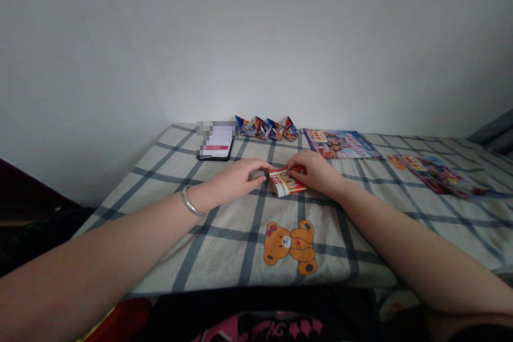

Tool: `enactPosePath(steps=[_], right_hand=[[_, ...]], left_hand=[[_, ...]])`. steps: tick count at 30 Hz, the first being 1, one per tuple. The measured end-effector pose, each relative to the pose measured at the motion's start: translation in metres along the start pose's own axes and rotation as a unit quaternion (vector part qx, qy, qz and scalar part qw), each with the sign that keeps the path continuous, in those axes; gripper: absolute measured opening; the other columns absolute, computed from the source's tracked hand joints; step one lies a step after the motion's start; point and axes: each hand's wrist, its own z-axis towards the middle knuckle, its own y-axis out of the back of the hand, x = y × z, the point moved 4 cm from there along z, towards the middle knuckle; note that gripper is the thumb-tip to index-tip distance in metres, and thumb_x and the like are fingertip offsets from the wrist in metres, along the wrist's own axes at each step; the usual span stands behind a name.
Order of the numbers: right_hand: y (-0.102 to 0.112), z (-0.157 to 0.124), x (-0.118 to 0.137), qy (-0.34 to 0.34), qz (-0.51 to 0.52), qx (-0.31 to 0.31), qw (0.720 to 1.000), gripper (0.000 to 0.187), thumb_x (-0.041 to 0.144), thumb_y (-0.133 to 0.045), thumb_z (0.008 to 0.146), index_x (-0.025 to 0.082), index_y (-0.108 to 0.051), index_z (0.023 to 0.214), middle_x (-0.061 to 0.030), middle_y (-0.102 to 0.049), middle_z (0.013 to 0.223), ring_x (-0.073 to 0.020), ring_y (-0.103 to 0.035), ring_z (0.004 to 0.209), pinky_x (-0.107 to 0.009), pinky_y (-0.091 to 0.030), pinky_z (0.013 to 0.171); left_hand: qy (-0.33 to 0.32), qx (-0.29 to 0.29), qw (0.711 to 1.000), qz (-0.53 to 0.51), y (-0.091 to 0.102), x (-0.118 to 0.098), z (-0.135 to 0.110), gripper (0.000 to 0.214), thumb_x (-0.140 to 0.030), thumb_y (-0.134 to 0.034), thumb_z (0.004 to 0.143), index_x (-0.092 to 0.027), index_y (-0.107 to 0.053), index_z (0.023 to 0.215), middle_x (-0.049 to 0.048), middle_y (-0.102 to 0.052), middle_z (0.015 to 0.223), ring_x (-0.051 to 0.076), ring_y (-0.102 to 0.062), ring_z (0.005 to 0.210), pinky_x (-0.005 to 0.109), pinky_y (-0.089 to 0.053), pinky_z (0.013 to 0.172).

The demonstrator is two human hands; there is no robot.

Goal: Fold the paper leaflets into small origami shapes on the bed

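Note:
A small folded piece of printed red and white paper lies on the checked cloth in the middle. My right hand rests on its right part with the fingers pressed down onto it. My left hand lies flat just left of the paper, fingers stretched toward it, the fingertips touching its left edge. A silver bangle sits on my left wrist.
Several folded paper boats stand in a row by the back wall. A phone lies at the back left. Printed leaflets lie at the back and to the right. A bear print marks the cloth near me.

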Motion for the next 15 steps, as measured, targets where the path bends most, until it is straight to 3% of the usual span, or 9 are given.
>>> enactPosePath(steps=[6,11,15], right_hand=[[-0.0025,-0.0008,0.0014,0.026,0.023,0.007,0.999,0.004,0.021,-0.068,0.084,0.019,-0.069,0.08,-0.0051,-0.068,0.084,-0.0193,-0.06,0.084,-0.034,-0.045,0.08],[-0.003,-0.0007,0.0018,0.006,0.056,0.025,0.998,0.004,0.02,-0.068,0.083,0.019,-0.07,0.08,-0.004,-0.068,0.081,-0.0178,-0.059,0.08,-0.032,-0.046,0.077],[-0.0035,-0.0015,0.0044,0.008,0.098,0.034,0.995,0.006,0.02,-0.069,0.081,0.02,-0.069,0.075,-0.0027,-0.067,0.078,-0.0168,-0.06,0.078,-0.031,-0.047,0.076]], left_hand=[[0.002,0.01,1.0,-0.018,-0.0021,0.0034,0.0012,0.026,-0.018,-0.054,0.089,-0.022,-0.063,0.113,0.0023,-0.07,0.114,0.017,-0.065,0.105,0.033,-0.051,0.094],[0.003,0.007,0.999,-0.04,-0.0035,0.0034,0.0009,0.026,-0.016,-0.056,0.088,-0.02,-0.063,0.112,0.0031,-0.07,0.113,0.016,-0.066,0.102,0.032,-0.052,0.092],[-0.013,0.01,1.0,0.013,-0.0052,0.0038,-0.0001,0.026,-0.021,-0.055,0.091,-0.02,-0.061,0.116,0.0051,-0.068,0.116,0.018,-0.062,0.109,0.035,-0.049,0.096]])
